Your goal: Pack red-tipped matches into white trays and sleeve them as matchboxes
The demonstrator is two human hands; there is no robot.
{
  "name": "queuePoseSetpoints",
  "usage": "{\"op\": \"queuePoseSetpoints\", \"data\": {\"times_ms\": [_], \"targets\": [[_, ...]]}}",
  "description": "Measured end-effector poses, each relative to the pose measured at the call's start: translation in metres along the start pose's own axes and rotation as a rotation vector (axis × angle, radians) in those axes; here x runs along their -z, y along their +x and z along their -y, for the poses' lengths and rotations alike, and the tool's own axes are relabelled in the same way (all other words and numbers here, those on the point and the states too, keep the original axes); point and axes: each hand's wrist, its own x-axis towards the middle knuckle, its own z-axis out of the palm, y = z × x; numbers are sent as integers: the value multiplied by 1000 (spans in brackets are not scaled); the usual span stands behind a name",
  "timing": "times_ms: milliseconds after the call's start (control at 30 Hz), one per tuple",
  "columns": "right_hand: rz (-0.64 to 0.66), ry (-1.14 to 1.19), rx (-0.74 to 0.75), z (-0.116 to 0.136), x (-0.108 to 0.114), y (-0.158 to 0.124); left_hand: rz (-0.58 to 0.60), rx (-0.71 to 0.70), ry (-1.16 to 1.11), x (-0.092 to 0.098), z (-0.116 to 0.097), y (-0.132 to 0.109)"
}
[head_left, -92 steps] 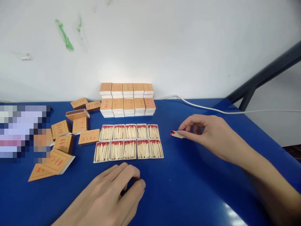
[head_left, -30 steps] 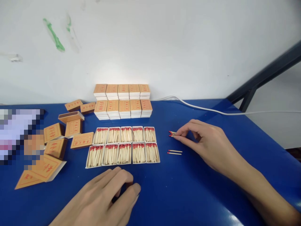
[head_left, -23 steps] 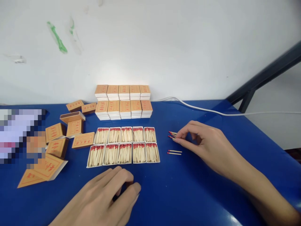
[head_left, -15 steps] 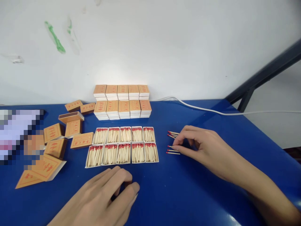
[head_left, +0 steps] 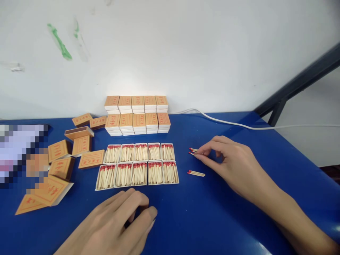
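Note:
My right hand (head_left: 231, 159) is on the right side of the blue table, thumb and forefinger pinched on a red-headed match (head_left: 191, 153). Just beyond it lie a few loose matches (head_left: 193, 149), partly hidden by the fingers. Nearer me, a small group of matches (head_left: 197, 174) lies side by side with heads to the left. My left hand (head_left: 114, 219) rests loosely curled below the filled trays, with a gap between thumb and forefinger and nothing visible in it. Two rows of white matchbox trays (head_left: 163, 172) packed with matches, heads away from me, stand between the hands.
Stacked closed matchboxes (head_left: 132, 122) stand in two rows behind the trays. Several loose orange matchbox sleeves (head_left: 91, 159) lie at the left, near a blurred-out device (head_left: 21, 148). A white cable (head_left: 225, 122) runs along the wall at the back right.
My right hand has moved slightly away from me, from the nearer matches to the farther group. The nearer matches now lie closer together. My left hand has stayed put.

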Motion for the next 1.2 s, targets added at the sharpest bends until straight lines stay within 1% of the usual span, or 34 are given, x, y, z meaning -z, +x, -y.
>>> {"op": "queuePoseSetpoints", "data": {"times_ms": [200,433,500,633,833,900,1033,1067,1200], "targets": [[19,-23,8,1,1,0,-13,-7,9,2,-1,1],[55,0,-16,0,2,0,20,-27,19,2,0,0],[112,47,-19,-2,5,0,18,-30,22,3,-1,1],[280,165,-20,-3,13,-2,4,-14,21,6,-2,8],[351,165,-9,0,22,-5,-15,-39,54,13,-5,19],[324,167,-14,0,24,-4,-18,-27,51,12,-5,17],[100,94,-25,-5,22,-1,-17,-27,31,8,-3,11],[67,62,-19,-7,20,0,-14,-27,28,7,-2,10],[56,-3,15,-11,12,3,-14,-30,36,5,-1,10]]}}
